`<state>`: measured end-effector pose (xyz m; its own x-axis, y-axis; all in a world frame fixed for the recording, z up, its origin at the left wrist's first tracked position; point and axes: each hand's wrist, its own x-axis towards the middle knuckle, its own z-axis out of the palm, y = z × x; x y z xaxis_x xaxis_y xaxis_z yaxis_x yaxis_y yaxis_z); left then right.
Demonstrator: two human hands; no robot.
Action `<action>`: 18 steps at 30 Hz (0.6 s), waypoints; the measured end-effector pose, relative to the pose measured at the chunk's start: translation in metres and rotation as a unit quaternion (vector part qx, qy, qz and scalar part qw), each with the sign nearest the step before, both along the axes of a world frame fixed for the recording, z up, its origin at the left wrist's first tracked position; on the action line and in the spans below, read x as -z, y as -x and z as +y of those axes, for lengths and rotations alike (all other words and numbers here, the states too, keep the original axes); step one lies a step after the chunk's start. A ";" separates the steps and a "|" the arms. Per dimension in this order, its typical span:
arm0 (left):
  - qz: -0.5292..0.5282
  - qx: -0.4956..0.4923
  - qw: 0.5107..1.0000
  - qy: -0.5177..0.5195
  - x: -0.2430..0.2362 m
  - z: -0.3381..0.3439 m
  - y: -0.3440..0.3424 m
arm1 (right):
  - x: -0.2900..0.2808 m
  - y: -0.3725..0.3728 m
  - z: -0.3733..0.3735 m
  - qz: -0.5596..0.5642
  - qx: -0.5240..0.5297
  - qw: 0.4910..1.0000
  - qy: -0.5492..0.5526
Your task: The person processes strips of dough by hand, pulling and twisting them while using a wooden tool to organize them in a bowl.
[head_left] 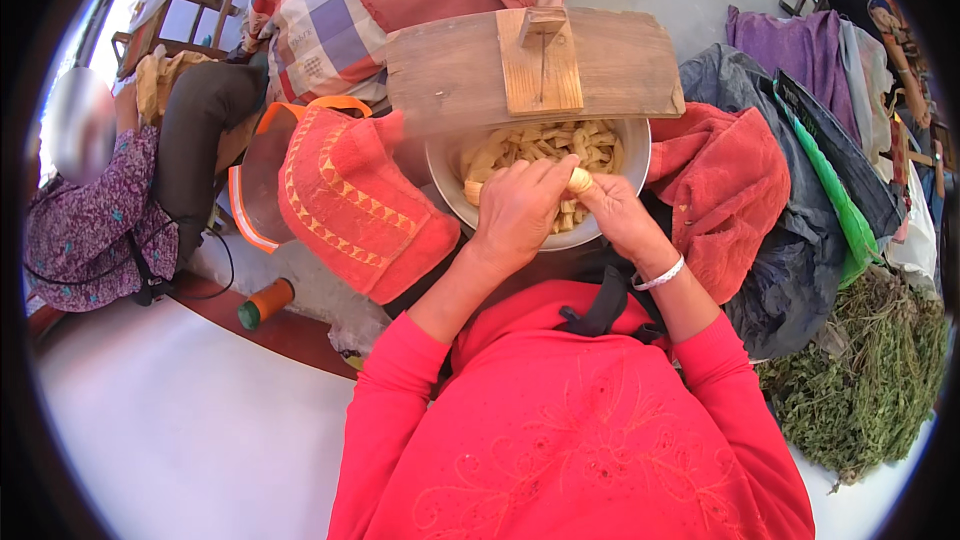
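Both my hands meet over a metal basin [434,172] filled with pale yellow, strip-like cut pieces [545,140]. The fingers of my left hand [522,208] are wrapped around a pale yellow, root-like piece [580,180]. One end of it shows between the hands, where my right hand [622,215] pinches it from the other side. My left fingers hide most of its length, and its exact kind is not clear. Across the far rim of the basin lies a wooden plank [440,70] with a lighter block fixed upright on it. A white bracelet circles my right wrist.
Red towels [350,200] flank the basin. Dark plastic sheeting [780,280] and a heap of dried green plants [860,370] are at right. An orange spool [266,303] lies at left. Another person in a purple patterned top [105,210] sits at far left, near a wooden chair [190,10].
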<state>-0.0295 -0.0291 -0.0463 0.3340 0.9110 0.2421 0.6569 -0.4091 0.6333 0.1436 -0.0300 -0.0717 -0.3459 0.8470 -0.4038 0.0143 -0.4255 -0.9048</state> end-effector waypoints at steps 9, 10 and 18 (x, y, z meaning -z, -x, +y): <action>-0.107 0.024 0.994 0.007 0.000 -0.004 -0.002 | -0.006 0.003 0.000 0.279 0.062 0.936 0.207; -0.109 0.032 0.993 0.017 -0.009 -0.002 -0.001 | -0.009 0.004 0.000 0.253 0.067 0.946 0.193; -0.223 -0.068 0.955 0.184 -0.011 0.017 -0.024 | -0.031 0.014 0.007 -0.187 0.090 0.922 -0.326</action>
